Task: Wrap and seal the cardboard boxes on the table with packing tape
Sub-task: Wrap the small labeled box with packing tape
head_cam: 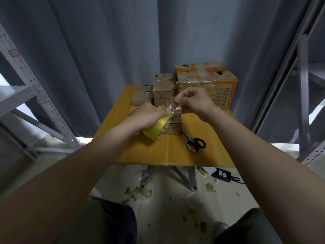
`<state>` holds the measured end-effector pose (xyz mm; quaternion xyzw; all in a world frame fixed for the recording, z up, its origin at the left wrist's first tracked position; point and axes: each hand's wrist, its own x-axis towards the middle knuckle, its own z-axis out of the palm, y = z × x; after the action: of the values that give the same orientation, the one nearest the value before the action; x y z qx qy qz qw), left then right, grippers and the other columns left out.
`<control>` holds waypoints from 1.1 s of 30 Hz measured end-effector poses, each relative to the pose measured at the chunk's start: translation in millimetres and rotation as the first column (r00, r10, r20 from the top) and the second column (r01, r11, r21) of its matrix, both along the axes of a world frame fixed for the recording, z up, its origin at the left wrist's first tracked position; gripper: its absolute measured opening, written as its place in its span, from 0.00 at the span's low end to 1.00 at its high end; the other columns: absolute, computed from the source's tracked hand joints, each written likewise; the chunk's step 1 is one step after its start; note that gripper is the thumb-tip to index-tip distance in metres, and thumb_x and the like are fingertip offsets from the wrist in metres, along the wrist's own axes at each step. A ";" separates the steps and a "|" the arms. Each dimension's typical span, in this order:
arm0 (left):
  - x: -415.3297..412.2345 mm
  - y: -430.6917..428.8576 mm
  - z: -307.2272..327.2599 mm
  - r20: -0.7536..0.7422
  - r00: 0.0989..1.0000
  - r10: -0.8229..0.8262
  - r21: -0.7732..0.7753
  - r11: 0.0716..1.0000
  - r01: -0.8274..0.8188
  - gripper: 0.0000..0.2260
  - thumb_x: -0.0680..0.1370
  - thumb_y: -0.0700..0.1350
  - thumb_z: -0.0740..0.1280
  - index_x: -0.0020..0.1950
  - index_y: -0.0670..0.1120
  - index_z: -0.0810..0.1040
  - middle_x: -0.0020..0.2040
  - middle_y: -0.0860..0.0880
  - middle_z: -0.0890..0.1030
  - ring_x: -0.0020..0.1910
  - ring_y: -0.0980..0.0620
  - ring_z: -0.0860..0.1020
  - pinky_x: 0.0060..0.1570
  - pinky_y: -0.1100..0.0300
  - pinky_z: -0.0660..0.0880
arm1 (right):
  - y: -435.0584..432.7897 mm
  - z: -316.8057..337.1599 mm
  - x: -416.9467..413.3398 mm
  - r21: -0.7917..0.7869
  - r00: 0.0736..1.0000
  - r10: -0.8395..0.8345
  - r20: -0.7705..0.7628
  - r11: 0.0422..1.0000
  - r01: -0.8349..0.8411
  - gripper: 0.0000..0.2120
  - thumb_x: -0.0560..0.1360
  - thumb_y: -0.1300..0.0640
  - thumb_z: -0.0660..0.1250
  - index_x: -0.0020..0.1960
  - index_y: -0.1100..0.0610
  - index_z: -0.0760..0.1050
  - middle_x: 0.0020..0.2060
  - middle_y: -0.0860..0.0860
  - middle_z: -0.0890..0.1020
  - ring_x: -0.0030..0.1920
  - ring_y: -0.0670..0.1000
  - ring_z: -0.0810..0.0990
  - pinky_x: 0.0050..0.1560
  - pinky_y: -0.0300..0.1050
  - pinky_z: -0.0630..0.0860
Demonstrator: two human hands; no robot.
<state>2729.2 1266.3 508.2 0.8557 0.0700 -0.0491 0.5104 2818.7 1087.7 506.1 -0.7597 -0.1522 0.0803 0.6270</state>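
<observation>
My left hand [149, 115] grips the tape roll [153, 130], my right hand [195, 103] pinches its free end; boxes [205, 80] at the table's [158, 152] far edge look taped (glossy), the nearer box [174, 129] waits.

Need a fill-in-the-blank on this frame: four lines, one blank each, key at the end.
1. The tape roll gripped in the left hand is ____.
2. The right hand pinches the roll's loose ____.
3. The scissors on the table have ____ handles.
4. The largest box, at the table's far right, has an ____ side.

Missing words: yellow; end; black; orange.
</observation>
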 end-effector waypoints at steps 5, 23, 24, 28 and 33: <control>-7.2 3.6 -7.6 -0.074 0.997 -0.026 -0.133 0.991 0.016 0.18 0.85 0.53 0.66 0.57 0.37 0.80 0.41 0.41 0.87 0.37 0.46 0.87 0.39 0.53 0.84 | 14.4 -0.2 3.6 -0.174 0.989 0.021 0.146 0.985 0.005 0.03 0.81 0.66 0.70 0.48 0.64 0.80 0.35 0.54 0.83 0.31 0.49 0.81 0.38 0.48 0.84; -21.2 -0.6 -30.3 -0.469 0.858 -0.211 -0.460 0.887 -0.033 0.21 0.86 0.58 0.58 0.66 0.41 0.73 0.53 0.40 0.88 0.50 0.45 0.88 0.41 0.55 0.85 | 38.1 -37.4 54.5 -0.478 0.955 0.132 0.266 0.878 0.011 0.09 0.81 0.58 0.70 0.43 0.50 0.78 0.41 0.40 0.80 0.44 0.37 0.76 0.41 0.33 0.69; -20.5 1.6 -31.0 -0.475 0.851 -0.226 -0.482 0.875 -0.037 0.21 0.86 0.58 0.59 0.67 0.41 0.73 0.53 0.40 0.87 0.50 0.45 0.88 0.41 0.54 0.85 | 40.5 -42.4 55.4 -0.467 0.956 0.126 0.266 0.884 0.013 0.09 0.82 0.58 0.70 0.43 0.50 0.77 0.42 0.41 0.80 0.44 0.38 0.76 0.41 0.35 0.69; -23.3 6.6 -38.6 -0.485 0.828 -0.282 -0.543 0.839 -0.033 0.22 0.85 0.58 0.61 0.70 0.41 0.71 0.55 0.39 0.87 0.52 0.44 0.87 0.42 0.53 0.84 | 45.6 -59.4 51.0 -0.439 0.969 0.127 0.213 0.898 -0.021 0.07 0.82 0.57 0.69 0.45 0.51 0.76 0.45 0.44 0.80 0.47 0.44 0.78 0.45 0.40 0.72; -39.9 9.2 -49.8 -0.492 0.808 -0.325 -0.563 0.827 -0.010 0.25 0.83 0.58 0.64 0.72 0.42 0.70 0.56 0.38 0.86 0.53 0.43 0.87 0.44 0.52 0.84 | 49.5 -80.4 25.1 -0.355 0.967 0.070 0.246 0.935 0.022 0.06 0.82 0.56 0.69 0.46 0.52 0.75 0.42 0.43 0.81 0.42 0.40 0.77 0.36 0.31 0.68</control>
<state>2689.3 1275.5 458.4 0.6250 0.1275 -0.3631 0.6792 2843.8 1137.2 425.6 -0.8624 -0.2236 0.0160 0.4540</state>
